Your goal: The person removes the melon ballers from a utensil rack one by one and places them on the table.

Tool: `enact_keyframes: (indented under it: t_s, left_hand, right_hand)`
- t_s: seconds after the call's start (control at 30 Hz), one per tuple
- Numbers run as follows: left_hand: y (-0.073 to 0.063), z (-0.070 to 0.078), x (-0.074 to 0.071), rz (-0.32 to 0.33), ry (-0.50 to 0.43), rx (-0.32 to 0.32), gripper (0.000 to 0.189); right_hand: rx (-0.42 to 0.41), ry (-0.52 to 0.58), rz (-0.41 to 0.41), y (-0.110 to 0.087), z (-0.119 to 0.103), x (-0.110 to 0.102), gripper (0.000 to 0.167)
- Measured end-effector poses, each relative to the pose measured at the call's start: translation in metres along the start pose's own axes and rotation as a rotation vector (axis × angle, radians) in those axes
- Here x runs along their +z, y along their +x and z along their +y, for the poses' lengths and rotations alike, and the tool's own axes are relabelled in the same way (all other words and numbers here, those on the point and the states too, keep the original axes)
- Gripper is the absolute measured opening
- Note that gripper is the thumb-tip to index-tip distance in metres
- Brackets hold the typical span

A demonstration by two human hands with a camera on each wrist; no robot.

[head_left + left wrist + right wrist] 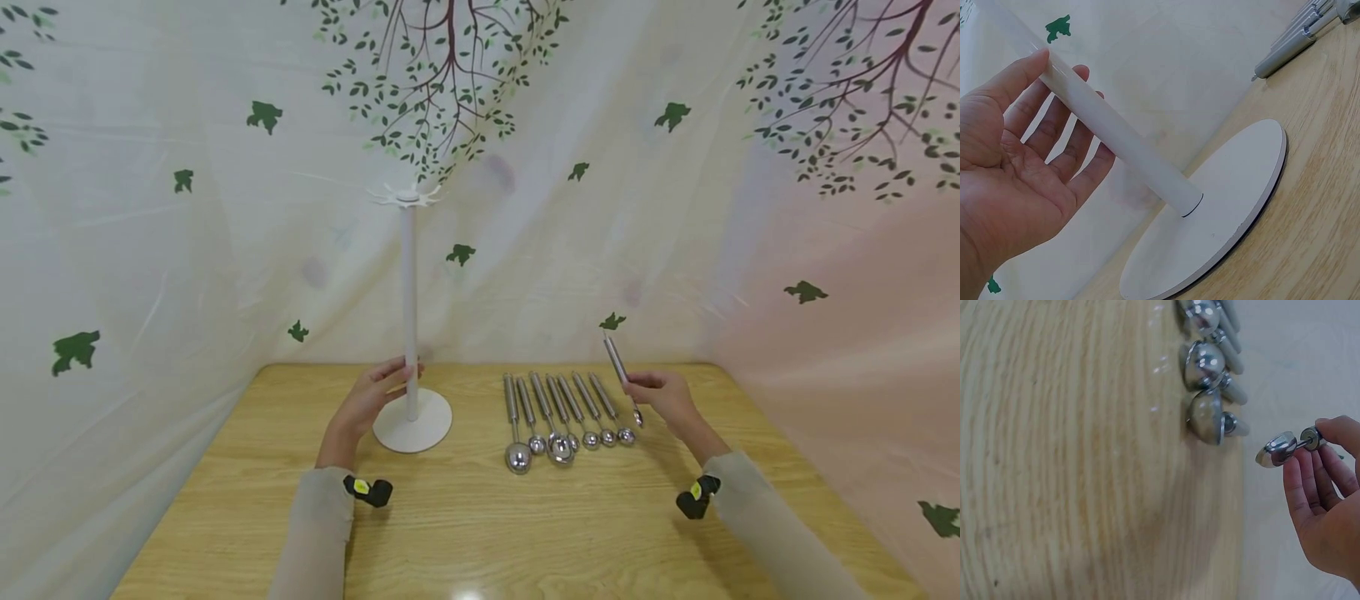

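A white stand (408, 292) with a round base and a ring of hooks on top stands upright on the table. My left hand (371, 396) grips its pole low down; in the left wrist view the thumb lies on one side of the pole (1125, 150) and the fingers pass behind it. On the right, my right hand (667, 402) pinches a small steel scoop (615, 358) by its handle, raised off the table with the handle end tilted up. The right wrist view shows its rounded bowl (1277, 450) beyond the fingertips.
Several steel scoops and ladles (560, 450) of different sizes lie side by side between the stand and my right hand, handles toward the back. The wooden table (525, 533) ends at a pale leaf-patterned curtain (360, 292) behind.
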State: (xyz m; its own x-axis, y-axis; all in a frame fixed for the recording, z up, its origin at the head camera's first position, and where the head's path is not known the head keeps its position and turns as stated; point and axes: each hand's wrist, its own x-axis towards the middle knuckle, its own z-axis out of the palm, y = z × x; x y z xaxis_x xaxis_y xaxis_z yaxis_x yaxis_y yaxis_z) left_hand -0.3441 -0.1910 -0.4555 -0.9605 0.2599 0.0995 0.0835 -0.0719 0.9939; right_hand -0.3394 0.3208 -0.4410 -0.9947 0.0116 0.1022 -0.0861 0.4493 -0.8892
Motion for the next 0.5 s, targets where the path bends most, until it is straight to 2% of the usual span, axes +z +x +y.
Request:
enact_keyframes:
  t_s: [0.23,0.5]
  left_hand:
    - [0.0,0.0,0.0,0.001,0.007,-0.002,0.05]
    - [0.0,-0.001,-0.001,-0.002,-0.006,0.003,0.054]
  right_hand:
    - [-0.044,-0.061,0.05,0.002,0.017,0.002,0.036]
    - [0.011,-0.167,0.08,0.003,0.028,0.008,0.031]
